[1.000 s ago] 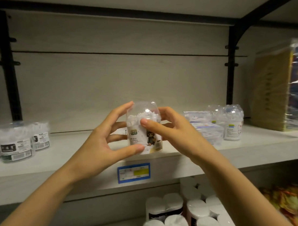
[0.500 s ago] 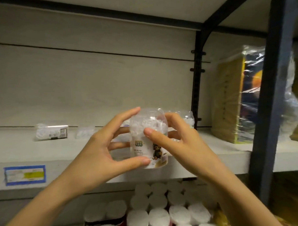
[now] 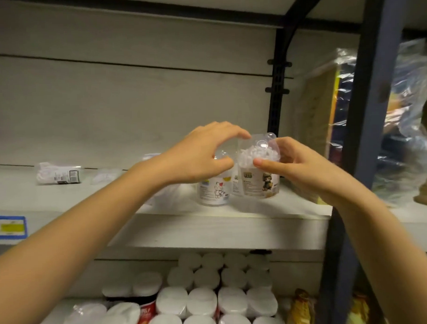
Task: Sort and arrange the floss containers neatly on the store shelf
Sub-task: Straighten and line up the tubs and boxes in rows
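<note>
A clear floss container with a monkey picture (image 3: 259,184) stands at the right end of the white shelf (image 3: 222,234). My right hand (image 3: 295,166) grips its upper part, thumb on the front and fingers behind. Just left of it, touching or nearly so, stands a second floss container with a white cat picture (image 3: 212,192). My left hand (image 3: 200,157) arches over that one's domed top, thumb in front and fingers curled over it. A flat floss packet (image 3: 59,175) lies further left on the same shelf.
A small clear packet (image 3: 104,176) lies beside the flat one. A black upright (image 3: 278,96) and a dark post (image 3: 370,108) close off the right. Plastic-wrapped goods (image 3: 404,121) fill the neighbouring bay. White-lidded tubs (image 3: 212,302) pack the lower shelf. A blue price tag (image 3: 8,229) marks the shelf edge.
The view has swung right along the shelf. The monkey container went from held in the air by both hands to standing on the shelf; my left hand left it and moved onto the cat container.
</note>
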